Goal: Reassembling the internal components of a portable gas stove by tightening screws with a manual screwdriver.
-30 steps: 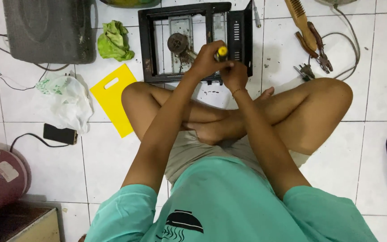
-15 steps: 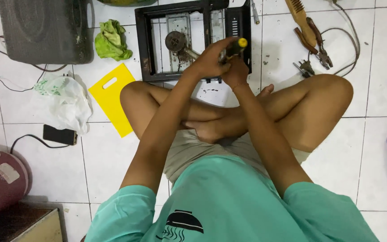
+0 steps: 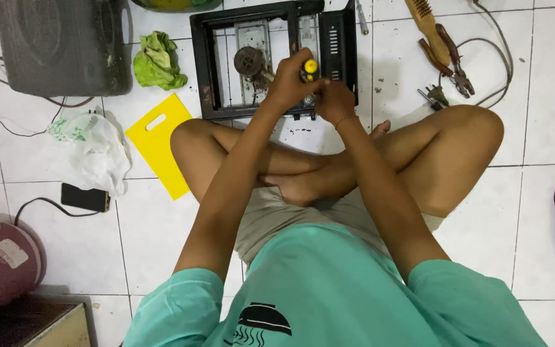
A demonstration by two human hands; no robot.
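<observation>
Screwdriver [image 3: 309, 68] with a yellow and black handle stands near the upper middle of the frame, over the open black metal stove frame [image 3: 208, 71]. The left hand [image 3: 290, 80] is closed tight around its handle, so only the yellow top shows above the fingers. The right hand [image 3: 334, 99] sits just beside it, low against the front edge of the frame; I cannot tell if its fingers hold something. Inside the frame is a round, rusty burner part [image 3: 250, 61]. A flat yellow plastic board [image 3: 160, 142] with a slot handle lies on the white floor tiles at left of the knee. Crumpled green cloth [image 3: 157, 61] is at the upper left, and pliers [image 3: 454, 67] at the upper right.
</observation>
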